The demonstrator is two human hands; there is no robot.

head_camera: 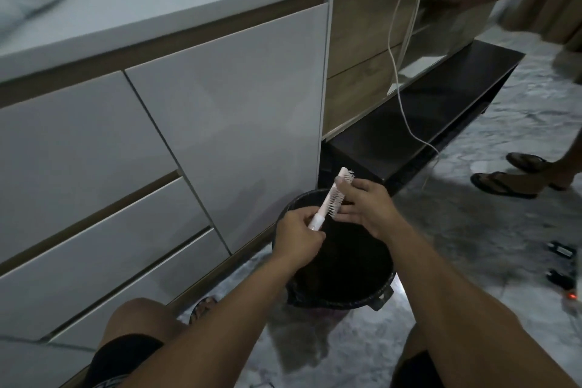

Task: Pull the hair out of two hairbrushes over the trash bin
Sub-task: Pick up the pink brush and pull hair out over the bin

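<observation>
A pale pink hairbrush point(334, 195) is held tilted above a round black trash bin point(340, 299) on the floor. My left hand point(297, 238) grips the brush by its handle. My right hand point(367, 205) rests its fingers against the bristle side of the brush head, thumb near the tip. Whether any hair sits in the bristles is too small to tell. A second hairbrush is not in sight.
White cabinet doors and drawers point(151, 151) stand close on the left. A black low shelf point(441, 110) with a white cable point(406, 41) lies behind the bin. Another person's sandalled feet point(510, 179) stand at the right. Small black devices point(562, 261) lie on the marble floor.
</observation>
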